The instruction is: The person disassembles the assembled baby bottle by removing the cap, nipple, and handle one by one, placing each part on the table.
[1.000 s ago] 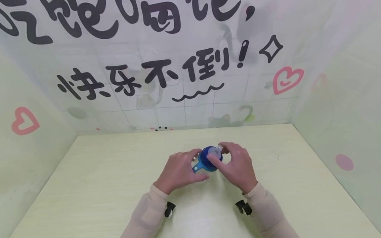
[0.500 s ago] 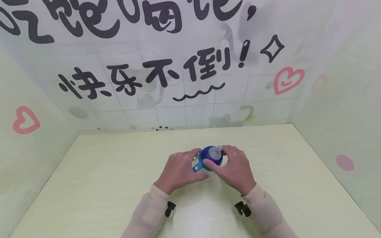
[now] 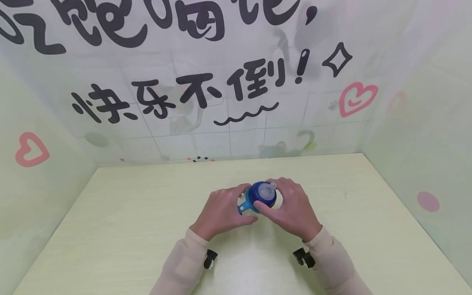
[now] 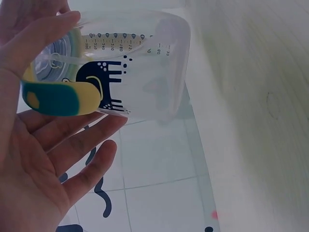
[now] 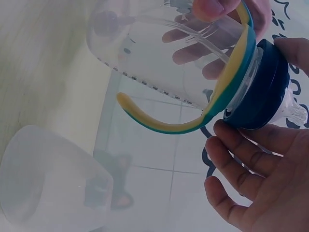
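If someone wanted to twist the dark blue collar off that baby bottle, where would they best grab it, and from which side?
Best around the dark blue collar's round side wall, coming from the right, where the right hand already curls its fingers about it. The soft clear teat above would probably just squash. The left hand steadies the clear bottle body from the opposite side, below the yellow-and-teal handle, so the handles stay out of the way.

A sippy cup (image 3: 258, 198) stands on the table (image 3: 121, 229) near its middle, a little toward the far wall (image 3: 228, 135). The left hand (image 3: 221, 211) lies at the cup's left side, the right hand (image 3: 293, 209) at its right, the cup between them. The screw lid (image 5: 260, 89) with its spout (image 5: 292, 108) sits on top of the cup. A clear cap (image 5: 48, 181) stands on the table just beside the cup.
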The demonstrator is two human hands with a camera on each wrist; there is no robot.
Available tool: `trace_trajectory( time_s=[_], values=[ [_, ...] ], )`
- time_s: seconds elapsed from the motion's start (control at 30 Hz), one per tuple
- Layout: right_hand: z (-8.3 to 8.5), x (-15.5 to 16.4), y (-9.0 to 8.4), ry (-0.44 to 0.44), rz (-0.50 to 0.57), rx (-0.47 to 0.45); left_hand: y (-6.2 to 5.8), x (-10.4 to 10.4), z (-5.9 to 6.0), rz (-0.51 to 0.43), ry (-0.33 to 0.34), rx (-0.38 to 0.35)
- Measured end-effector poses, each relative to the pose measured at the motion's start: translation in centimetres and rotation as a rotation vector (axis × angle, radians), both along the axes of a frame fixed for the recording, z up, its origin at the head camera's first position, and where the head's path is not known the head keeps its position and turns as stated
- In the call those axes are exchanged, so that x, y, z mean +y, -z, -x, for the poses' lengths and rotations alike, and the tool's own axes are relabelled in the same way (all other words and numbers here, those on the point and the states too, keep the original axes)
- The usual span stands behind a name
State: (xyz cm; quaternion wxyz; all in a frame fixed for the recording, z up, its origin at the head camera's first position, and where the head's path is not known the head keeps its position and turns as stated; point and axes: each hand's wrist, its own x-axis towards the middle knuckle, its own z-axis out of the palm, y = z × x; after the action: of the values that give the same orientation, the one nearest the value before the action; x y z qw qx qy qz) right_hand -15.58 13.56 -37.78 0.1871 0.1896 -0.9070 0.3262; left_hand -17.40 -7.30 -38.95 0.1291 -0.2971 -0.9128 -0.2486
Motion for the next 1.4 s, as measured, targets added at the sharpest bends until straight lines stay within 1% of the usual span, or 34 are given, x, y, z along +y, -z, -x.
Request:
trace_trajectory(
  time_s=[0.2,0.43,0.67,0.97,1.23,1.4],
  values=[
    [0.0,0.1,-0.1,-0.021,-0.017,0.026,0.0,-0.1,0.1,-0.001,0.012,-0.002],
    [-0.1,0.4,-0.3,-0.064,-0.029,0.053,0.1,-0.1,0.3,0.004,0.027,-0.009],
    [-0.2,0.5,-0.7,-0.074,-0.026,0.080,0.0,-0.2,0.2,0.013,0.012,-0.031],
    [-0.3,0.8,-1.4,-0.069,0.044,0.146,-0.2,-0.2,0.2,0.022,0.000,-0.039],
    [-0.5,1.2,-2.3,-0.067,0.118,0.259,0.0,-0.2,0.3,0.017,0.015,-0.022],
    [-0.7,1.6,-2.7,-0.067,0.158,0.309,0.1,-0.1,0.3,0.017,0.020,-0.036]
  ],
)
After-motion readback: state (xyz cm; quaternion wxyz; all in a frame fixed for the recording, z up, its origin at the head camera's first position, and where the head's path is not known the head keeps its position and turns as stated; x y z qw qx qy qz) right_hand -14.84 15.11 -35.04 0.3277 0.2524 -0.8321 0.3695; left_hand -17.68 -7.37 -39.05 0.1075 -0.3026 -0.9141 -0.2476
